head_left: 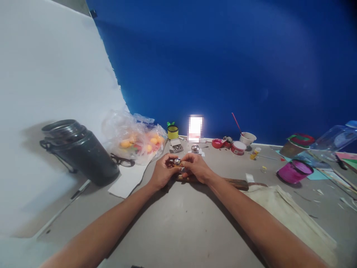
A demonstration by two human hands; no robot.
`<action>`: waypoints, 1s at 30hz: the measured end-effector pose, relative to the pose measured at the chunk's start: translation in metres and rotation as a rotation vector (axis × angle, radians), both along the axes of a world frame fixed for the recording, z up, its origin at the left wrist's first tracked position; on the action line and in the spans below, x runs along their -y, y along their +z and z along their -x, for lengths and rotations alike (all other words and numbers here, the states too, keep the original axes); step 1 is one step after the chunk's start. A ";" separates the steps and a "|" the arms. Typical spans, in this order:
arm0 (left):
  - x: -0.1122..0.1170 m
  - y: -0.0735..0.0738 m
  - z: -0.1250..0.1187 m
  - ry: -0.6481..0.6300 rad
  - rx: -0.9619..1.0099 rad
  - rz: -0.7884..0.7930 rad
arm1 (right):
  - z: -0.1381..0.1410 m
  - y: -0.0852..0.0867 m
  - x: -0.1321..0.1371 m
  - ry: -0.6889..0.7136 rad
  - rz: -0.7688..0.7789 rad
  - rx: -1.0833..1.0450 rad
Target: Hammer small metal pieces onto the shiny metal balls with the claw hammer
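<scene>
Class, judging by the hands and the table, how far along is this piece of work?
Looks done: materials are out, such as the white cup with a red stick. In hand: the left hand and right hand pinch a small silver piece above a wooden stick. Seemingly left: a second silver piece and a small box lie untouched behind them.

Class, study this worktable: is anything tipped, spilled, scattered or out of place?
Paper scraps lie scattered on the table at right, past the pink tub. The dark jar at left looks tilted, though the wide lens may cause that. Nothing looks spilled; the silver piece sits pinched between left hand and right hand.
</scene>
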State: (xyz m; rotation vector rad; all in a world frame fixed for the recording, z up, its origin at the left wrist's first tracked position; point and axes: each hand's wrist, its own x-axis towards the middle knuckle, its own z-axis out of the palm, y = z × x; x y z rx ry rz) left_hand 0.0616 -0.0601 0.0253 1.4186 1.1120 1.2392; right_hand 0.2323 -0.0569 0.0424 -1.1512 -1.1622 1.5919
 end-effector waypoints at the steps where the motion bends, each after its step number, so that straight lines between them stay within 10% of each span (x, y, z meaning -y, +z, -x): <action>1: 0.000 0.000 -0.001 0.004 0.001 0.003 | 0.000 0.000 0.000 -0.004 -0.004 0.001; 30: -0.003 0.003 -0.003 0.003 0.175 0.104 | -0.007 -0.009 -0.006 -0.013 -0.167 0.073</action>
